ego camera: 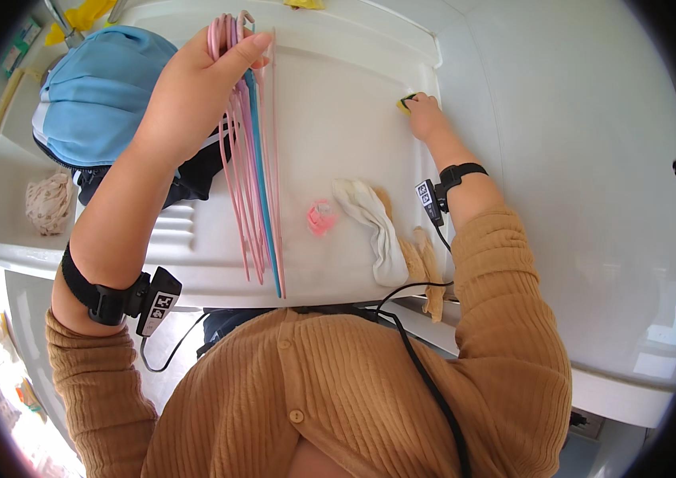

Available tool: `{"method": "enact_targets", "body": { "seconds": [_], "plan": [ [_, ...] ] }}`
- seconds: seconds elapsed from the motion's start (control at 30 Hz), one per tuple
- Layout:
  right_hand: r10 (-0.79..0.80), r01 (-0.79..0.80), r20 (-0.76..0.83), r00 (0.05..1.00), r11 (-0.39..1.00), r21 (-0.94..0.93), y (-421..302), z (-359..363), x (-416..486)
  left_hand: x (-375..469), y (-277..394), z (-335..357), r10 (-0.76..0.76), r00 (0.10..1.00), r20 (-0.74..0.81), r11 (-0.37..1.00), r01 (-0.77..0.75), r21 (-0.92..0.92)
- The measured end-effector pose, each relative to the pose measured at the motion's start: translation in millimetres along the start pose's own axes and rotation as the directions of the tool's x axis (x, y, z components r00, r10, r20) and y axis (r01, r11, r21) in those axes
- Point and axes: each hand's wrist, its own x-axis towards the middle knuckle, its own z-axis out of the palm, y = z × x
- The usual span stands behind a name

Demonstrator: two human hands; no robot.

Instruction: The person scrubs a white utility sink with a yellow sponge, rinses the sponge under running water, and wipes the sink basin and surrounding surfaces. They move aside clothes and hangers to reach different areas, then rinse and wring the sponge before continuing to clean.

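My left hand (pixel 218 66) grips a bundle of pink, purple and blue clothes hangers (pixel 257 179) near their hooks. Their long bars hang down over the white washing counter (pixel 326 119). At the counter's far right corner, my right hand (pixel 424 113) holds a yellow and dark green scouring sponge (pixel 405 104) against the surface. Between my arms lie a white sock (pixel 371 230), some tan fabric (pixel 415 257) and a small pink item (pixel 320 217) that looks partly wrapped in clear plastic.
Light blue clothing (pixel 111 95) is heaped at the left, with black fabric (pixel 194 176) under it. A crumpled patterned cloth (pixel 49 203) sits further left. The glossy white wall (pixel 565 179) bounds the right side. A black cable (pixel 415 364) runs over my front.
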Motion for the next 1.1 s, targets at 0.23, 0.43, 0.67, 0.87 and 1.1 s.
{"method": "enact_targets", "body": {
  "seconds": [0.23,0.43,0.67,0.87,1.1],
  "plan": [
    [0.031,0.000,0.257,0.966,0.993,-0.120,-14.9,-20.5,-70.4,3.5,1.7,1.8,-0.041,0.999,0.028,0.999,0.042,-0.019],
    [-0.171,0.321,0.704,0.689,0.943,-0.085,-22.6,-61.3,-64.9,2.1,-1.4,-2.4,-0.031,0.999,0.044,0.996,0.034,-0.076],
    [0.070,-0.052,0.116,0.991,0.987,-0.151,21.1,-81.3,19.2,0.9,2.7,-3.0,-0.056,0.998,0.011,0.998,0.056,0.000],
    [0.199,-0.226,-0.186,0.962,0.965,-0.135,42.5,-37.9,77.5,1.3,6.6,-2.4,-0.087,0.996,0.026,0.995,0.088,-0.045],
    [0.266,-0.254,0.123,0.956,0.962,-0.105,41.8,-7.7,101.9,0.7,1.8,-2.0,-0.062,0.997,0.051,0.996,0.065,-0.061]
  ]
}}
